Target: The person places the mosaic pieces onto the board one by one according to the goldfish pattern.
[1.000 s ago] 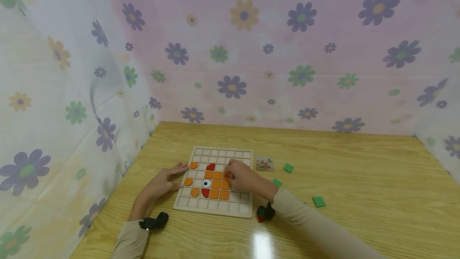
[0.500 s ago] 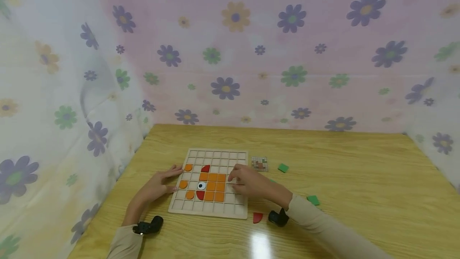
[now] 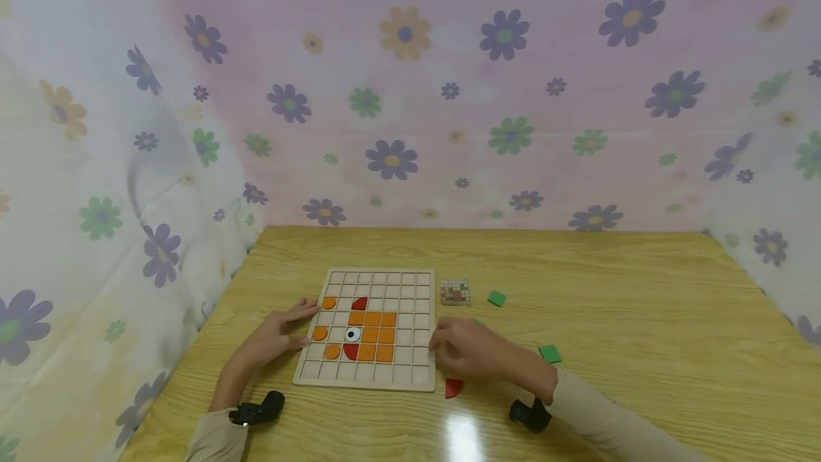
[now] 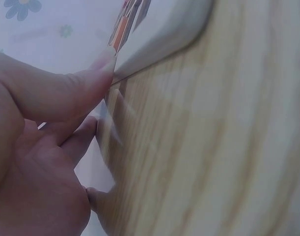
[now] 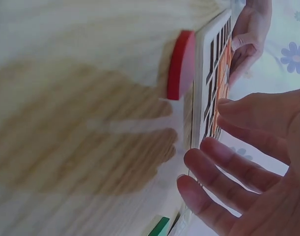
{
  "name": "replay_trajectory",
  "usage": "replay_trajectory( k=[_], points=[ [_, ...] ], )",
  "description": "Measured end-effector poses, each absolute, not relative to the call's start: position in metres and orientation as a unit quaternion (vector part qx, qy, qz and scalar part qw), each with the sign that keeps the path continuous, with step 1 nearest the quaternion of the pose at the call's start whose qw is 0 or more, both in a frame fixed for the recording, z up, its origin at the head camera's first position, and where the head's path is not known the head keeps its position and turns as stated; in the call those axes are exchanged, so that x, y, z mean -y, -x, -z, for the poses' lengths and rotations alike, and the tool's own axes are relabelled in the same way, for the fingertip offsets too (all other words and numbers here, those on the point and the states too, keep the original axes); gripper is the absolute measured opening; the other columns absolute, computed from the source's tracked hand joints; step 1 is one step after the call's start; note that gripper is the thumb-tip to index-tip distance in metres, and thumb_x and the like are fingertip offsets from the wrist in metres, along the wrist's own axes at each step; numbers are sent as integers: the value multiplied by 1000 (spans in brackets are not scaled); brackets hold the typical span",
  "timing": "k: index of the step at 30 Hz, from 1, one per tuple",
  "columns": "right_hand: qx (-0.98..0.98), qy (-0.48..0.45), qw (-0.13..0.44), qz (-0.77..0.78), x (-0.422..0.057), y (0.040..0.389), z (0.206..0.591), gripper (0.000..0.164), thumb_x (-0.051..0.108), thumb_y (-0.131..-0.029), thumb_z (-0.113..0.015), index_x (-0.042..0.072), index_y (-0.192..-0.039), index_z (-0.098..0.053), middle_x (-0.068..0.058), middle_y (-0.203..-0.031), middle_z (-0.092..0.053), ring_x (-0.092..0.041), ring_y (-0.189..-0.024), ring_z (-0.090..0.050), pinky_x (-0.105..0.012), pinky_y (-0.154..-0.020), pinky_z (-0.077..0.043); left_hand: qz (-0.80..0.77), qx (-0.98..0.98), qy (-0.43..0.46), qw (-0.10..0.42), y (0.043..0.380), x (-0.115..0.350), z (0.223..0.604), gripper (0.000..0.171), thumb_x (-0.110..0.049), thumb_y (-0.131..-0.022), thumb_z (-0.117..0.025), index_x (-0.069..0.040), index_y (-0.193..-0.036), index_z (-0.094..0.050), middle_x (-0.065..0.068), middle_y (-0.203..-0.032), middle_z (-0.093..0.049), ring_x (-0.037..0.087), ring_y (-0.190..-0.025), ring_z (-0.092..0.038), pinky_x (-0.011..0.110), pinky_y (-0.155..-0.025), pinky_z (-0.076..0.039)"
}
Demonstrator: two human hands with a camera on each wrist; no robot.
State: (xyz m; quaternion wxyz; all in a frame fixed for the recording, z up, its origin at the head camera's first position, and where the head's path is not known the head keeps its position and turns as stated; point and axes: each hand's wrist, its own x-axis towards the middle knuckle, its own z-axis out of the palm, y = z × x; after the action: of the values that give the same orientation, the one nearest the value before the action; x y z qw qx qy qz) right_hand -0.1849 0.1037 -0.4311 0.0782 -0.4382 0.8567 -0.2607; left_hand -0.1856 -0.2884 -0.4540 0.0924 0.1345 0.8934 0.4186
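A wooden grid board (image 3: 413,376) lies at the table's left half. It bears orange squares (image 3: 370,334) in a block, a round eye piece (image 3: 353,334), two red quarter-circles (image 3: 360,303) and several orange discs (image 3: 319,333). My left hand (image 3: 272,339) rests at the board's left edge, fingers spread, thumb touching the rim. Beside the right edge hovers my right hand (image 3: 471,349); in the right wrist view its fingers are loosely bent, with nothing between them. A loose red quarter-circle (image 5: 181,65) lies on the table near that hand, by the board's near right corner.
Right of the board's far corner lies a small pattern card (image 3: 455,292). Green squares are scattered on the table, one (image 3: 497,298) beyond the right hand and another (image 3: 549,353) past the right forearm. A floral cloth (image 3: 410,127) hangs behind the table.
My right hand has left the orange block and moved right and nearer, to just off the board's right edge. The view has shifted slightly; my left hand stays at the board's left edge.
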Motion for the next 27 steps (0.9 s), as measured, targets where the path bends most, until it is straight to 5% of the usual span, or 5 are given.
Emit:
replay_trajectory(
  k=[14, 27],
  points=[
    [-864, 428, 114, 240, -117, 156, 430, 19, 28, -87, -70, 17, -102, -70, 10, -94, -56, 1, -74, -46, -18, -64, -43, -421, -891, -140, 92, 185, 289, 454, 58, -4, -83, -68, -3, -138, -49, 15, -150, -32, 37, -141, -13, 60, -108, -15],
    [-847, 461, 63, 258, -121, 142, 434, 12, 9, -83, -72, 21, -84, -68, 13, -86, -52, 4, -72, -46, -13, -61, -44, -439, -884, -131, 96, 185, 289, 454, 58, -4, -82, -69, -4, -137, -51, 14, -150, -32, 36, -141, -13, 60, -108, -12]
  ],
)
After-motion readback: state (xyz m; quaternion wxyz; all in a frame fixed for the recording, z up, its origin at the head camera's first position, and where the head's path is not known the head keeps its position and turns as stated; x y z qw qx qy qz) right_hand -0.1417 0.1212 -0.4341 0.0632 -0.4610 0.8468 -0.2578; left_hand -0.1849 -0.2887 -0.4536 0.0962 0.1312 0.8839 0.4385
